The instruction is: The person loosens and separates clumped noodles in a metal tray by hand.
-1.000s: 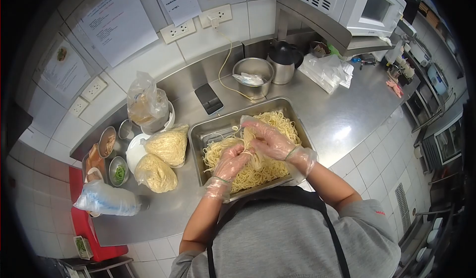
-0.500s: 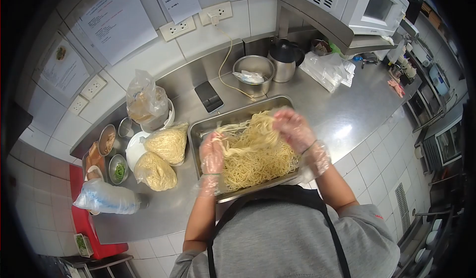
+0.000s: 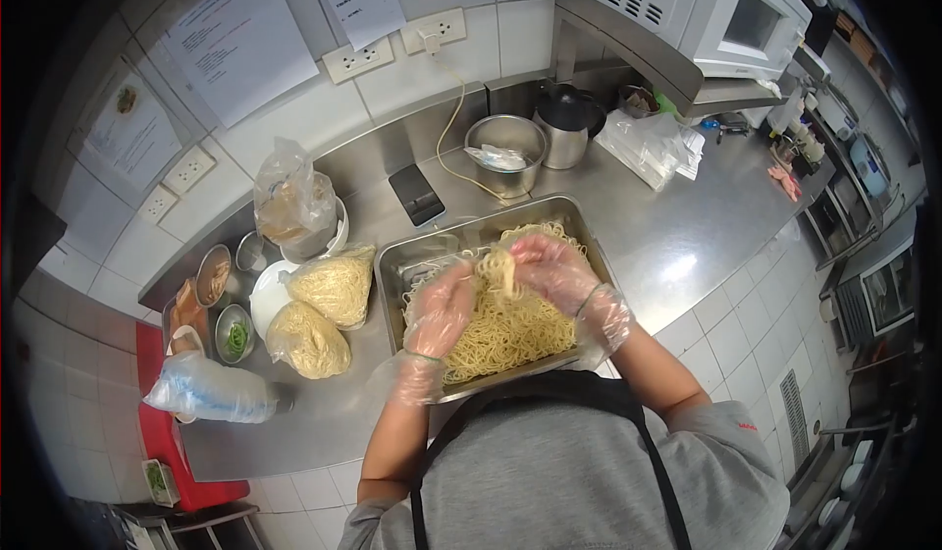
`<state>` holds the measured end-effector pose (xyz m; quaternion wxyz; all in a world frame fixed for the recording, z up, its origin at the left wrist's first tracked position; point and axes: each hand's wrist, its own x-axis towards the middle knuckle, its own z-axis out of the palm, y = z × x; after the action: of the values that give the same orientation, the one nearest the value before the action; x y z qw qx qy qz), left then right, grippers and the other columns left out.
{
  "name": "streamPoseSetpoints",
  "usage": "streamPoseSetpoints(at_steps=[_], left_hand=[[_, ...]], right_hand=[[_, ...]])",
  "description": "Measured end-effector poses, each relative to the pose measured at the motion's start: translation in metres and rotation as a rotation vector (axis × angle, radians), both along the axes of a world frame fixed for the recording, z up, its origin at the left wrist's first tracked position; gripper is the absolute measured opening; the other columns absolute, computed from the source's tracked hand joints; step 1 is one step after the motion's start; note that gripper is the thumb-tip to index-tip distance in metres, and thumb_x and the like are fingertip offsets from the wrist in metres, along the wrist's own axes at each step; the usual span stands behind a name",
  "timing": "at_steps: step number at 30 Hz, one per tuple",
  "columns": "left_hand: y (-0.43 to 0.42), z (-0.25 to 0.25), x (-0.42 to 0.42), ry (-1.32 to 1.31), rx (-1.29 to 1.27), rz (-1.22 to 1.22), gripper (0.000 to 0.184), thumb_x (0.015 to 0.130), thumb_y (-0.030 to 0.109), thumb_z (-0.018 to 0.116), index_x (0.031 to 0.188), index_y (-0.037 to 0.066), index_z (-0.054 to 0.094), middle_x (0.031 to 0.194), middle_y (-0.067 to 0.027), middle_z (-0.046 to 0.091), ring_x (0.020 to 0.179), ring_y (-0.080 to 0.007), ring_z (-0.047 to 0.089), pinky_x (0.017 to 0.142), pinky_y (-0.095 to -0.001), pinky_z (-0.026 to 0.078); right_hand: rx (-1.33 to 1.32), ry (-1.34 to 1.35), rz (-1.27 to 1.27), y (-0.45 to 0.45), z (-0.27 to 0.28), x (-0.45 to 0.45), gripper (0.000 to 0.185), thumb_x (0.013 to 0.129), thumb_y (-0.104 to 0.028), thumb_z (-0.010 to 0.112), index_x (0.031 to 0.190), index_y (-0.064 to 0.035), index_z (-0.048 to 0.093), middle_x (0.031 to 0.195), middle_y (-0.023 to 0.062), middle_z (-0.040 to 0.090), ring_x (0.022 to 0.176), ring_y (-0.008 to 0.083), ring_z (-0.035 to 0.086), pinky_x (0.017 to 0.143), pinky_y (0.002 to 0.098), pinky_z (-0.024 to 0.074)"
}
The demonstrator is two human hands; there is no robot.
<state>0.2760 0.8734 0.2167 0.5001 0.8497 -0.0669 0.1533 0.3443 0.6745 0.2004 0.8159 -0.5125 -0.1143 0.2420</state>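
Yellow noodles (image 3: 510,334) lie loose in a deep metal tray (image 3: 599,256) on the steel counter. Both my hands wear clear plastic gloves, banded at the wrists. Above the tray's right half, my right hand (image 3: 557,273) is closed on a small clump of noodles (image 3: 498,271). My left hand (image 3: 440,310) is over the tray's left half, close to that clump, its fingers curled inward. Whether strands are pinched in the left fingers is hard to see. Two plastic bags of noodles (image 3: 332,287) rest left of the tray.
Left of the bags are a bowl of chopped greens (image 3: 234,334), a bowl of shredded food (image 3: 213,275) and a filled plastic bag (image 3: 211,390). Behind the tray stand a black device (image 3: 417,195), a steel bowl (image 3: 505,148) and a jug (image 3: 564,128). A microwave (image 3: 731,20) sits on the shelf.
My hands have come closer together over the tray. The stretched strands between them are now a small clump at my right fingers. My left hand has turned inward.
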Motion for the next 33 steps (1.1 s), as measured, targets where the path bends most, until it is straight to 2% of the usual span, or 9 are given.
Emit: streamPoseSetpoints(at_steps=[3,6,15,18,21,24,28,31,33], left_hand=[[-0.007,0.002,0.004,0.412,-0.245,-0.091,0.025,0.091,0.017,0.064,0.11,0.001,0.067,0.094,-0.0072,0.069,0.085,-0.0141,0.061,0.079,-0.0276,0.047],[-0.007,-0.018,0.009,0.424,-0.416,-0.163,0.027,0.091,0.019,0.066,0.11,-0.001,0.066,0.093,-0.0016,0.068,0.081,-0.0091,0.059,0.075,-0.0255,0.048],[-0.005,-0.025,0.01,0.298,-0.198,-0.018,0.02,0.092,0.014,0.058,0.104,0.0,0.066,0.089,-0.0021,0.066,0.081,-0.0082,0.056,0.072,-0.028,0.047],[0.019,-0.043,0.018,0.21,-0.106,0.132,0.023,0.093,0.019,0.056,0.104,0.001,0.064,0.088,-0.0105,0.066,0.081,-0.0177,0.06,0.073,-0.034,0.047],[0.049,-0.052,0.022,0.076,0.204,0.265,0.027,0.091,0.02,0.054,0.107,0.0,0.063,0.094,-0.022,0.067,0.086,-0.0388,0.064,0.077,-0.0435,0.048],[0.073,-0.053,0.021,0.167,0.196,0.276,0.028,0.092,0.019,0.053,0.109,-0.001,0.062,0.097,-0.0259,0.065,0.093,-0.0449,0.061,0.08,-0.0468,0.047],[0.088,-0.056,0.02,0.284,0.274,0.45,0.027,0.092,0.017,0.052,0.11,0.0,0.063,0.096,-0.0268,0.065,0.094,-0.0435,0.061,0.082,-0.0489,0.048],[0.083,-0.057,0.017,0.16,0.51,0.305,0.037,0.092,0.016,0.052,0.125,0.0,0.055,0.121,-0.0271,0.055,0.105,-0.0431,0.057,0.087,-0.0486,0.048],[0.079,-0.072,0.025,0.098,0.52,0.18,0.059,0.091,0.026,0.057,0.142,0.004,0.039,0.142,-0.0301,0.037,0.119,-0.0459,0.05,0.098,-0.049,0.044]], right_hand=[[-0.057,-0.006,-0.003,0.011,-0.004,-0.007,0.024,0.083,0.0,0.069,0.103,-0.0062,0.059,0.09,0.0027,0.065,0.08,0.0096,0.062,0.071,0.0235,0.0516],[-0.171,-0.131,-0.056,0.014,0.001,-0.013,0.022,0.081,0.0,0.071,0.098,-0.0061,0.058,0.086,0.0009,0.062,0.077,0.0071,0.059,0.068,0.0225,0.0491],[-0.198,-0.218,-0.108,0.007,-0.004,-0.004,0.019,0.077,0.004,0.065,0.089,-0.0075,0.056,0.082,-0.0025,0.057,0.073,0.0052,0.054,0.062,0.0211,0.0453],[0.012,-0.169,-0.2,-0.017,0.023,0.007,0.017,0.079,0.003,0.061,0.093,-0.0072,0.056,0.085,0.0008,0.06,0.07,0.0097,0.059,0.06,0.0243,0.0512],[0.055,-0.178,-0.261,-0.05,0.083,0.006,0.02,0.08,-0.001,0.06,0.098,-0.0077,0.054,0.084,0.0025,0.06,0.07,0.0099,0.059,0.06,0.0232,0.0509],[0.024,-0.309,-0.28,-0.068,0.117,-0.001,0.019,0.082,-0.002,0.06,0.099,-0.0068,0.053,0.085,0.0035,0.06,0.072,0.0103,0.058,0.066,0.0234,0.0501],[0.21,-0.455,-0.127,-0.08,0.109,0.001,0.022,0.085,-0.007,0.062,0.105,-0.0048,0.055,0.09,0.0048,0.062,0.077,0.0116,0.061,0.073,0.0233,0.0503],[-0.064,-0.427,-0.005,-0.071,0.075,0.012,0.042,0.085,-0.014,0.066,0.123,-0.0019,0.053,0.107,0.016,0.064,0.097,0.0214,0.064,0.086,0.0313,0.0505],[-0.637,-0.629,0.02,-0.065,0.039,0.023,0.055,0.084,-0.018,0.068,0.135,-0.0074,0.047,0.122,0.0223,0.057,0.113,0.0292,0.058,0.097,0.0377,0.0453]])
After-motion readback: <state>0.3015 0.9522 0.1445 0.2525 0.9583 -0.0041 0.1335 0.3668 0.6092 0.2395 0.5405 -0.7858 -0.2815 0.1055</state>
